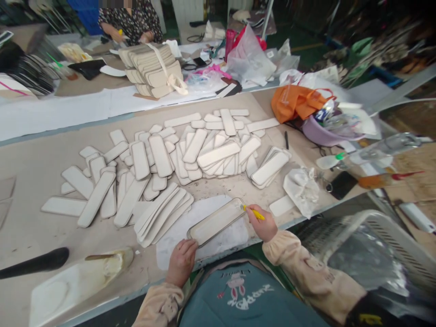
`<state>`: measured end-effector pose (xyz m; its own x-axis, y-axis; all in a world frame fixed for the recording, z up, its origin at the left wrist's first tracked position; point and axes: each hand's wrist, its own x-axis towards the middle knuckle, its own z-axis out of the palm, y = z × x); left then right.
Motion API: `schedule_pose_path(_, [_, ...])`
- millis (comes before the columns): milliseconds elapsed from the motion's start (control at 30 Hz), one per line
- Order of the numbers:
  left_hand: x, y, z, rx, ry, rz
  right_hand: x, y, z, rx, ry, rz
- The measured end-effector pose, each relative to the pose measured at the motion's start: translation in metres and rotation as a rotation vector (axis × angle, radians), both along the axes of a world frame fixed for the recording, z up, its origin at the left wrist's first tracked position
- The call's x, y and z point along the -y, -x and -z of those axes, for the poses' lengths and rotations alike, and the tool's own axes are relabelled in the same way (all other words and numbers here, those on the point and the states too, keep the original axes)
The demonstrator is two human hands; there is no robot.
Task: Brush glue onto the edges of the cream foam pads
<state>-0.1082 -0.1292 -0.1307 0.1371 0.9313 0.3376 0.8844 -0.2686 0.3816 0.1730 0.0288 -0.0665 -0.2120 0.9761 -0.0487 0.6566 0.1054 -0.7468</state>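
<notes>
The tip of a yellow tool [259,215] is being lost in blur at the right end of a long panel [218,222], so its kind cannot be told. The tool is being held in the closed fingers of the right hand [264,225]. The panel's left end is being touched by the bent fingers of the left hand [183,260]; whether it is being gripped cannot be told. Beyond, a co-worker [131,22] is being cut off by the upper frame edge.

The panel, flat, round-cornered and dark-rimmed, is being supported on a white sheet [235,234]. Just beside it, a fanned stack [163,215] is being overlapped piece upon piece, and a loose heap of pale pieces [218,156] is being spread behind. A white plastic container [64,290] is being crusted with yellowish residue near a brown stick [99,257].

The tabletop [81,129] is being covered by brownish sheeting; an orange bag [293,102] is being crowded against a lilac basin [325,133].
</notes>
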Motion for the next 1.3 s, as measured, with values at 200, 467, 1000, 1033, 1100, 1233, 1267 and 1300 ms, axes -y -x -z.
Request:
schedule_pose_path(200, [0.000, 0.003, 0.004, -0.037, 0.023, 0.036, 0.023, 0.007, 0.002, 0.366, -0.317, -0.294])
schedule_pose_path(467, [-0.001, 0.003, 0.000, -0.061, 0.047, 0.060, 0.063, 0.062, 0.010, 0.050, -0.240, -0.712])
schedule_pose_path(1000, [0.001, 0.001, 0.001, 0.014, 0.038, 0.015, 0.034, 0.013, -0.001, 0.278, -0.279, -0.269])
schedule_pose_path(1033, [0.000, 0.001, 0.001, 0.016, 0.033, 0.018, 0.042, 0.024, -0.002, 0.304, -0.297, -0.337])
schedule_pose_path(1100, [0.000, 0.002, 0.002, 0.016, 0.037, 0.027, 0.058, 0.049, -0.001, 0.261, -0.297, -0.502])
schedule_pose_path(1233, [0.000, 0.003, 0.002, 0.008, 0.054, 0.044, 0.069, 0.081, 0.005, -0.027, -0.148, -0.673])
schedule_pose_path(1267, [0.000, 0.003, 0.001, 0.003, 0.052, 0.046, 0.065, 0.080, 0.007, -0.080, -0.081, -0.609])
schedule_pose_path(1300, [0.000, 0.003, 0.001, -0.002, 0.049, 0.047, 0.059, 0.075, 0.009, -0.112, -0.011, -0.511])
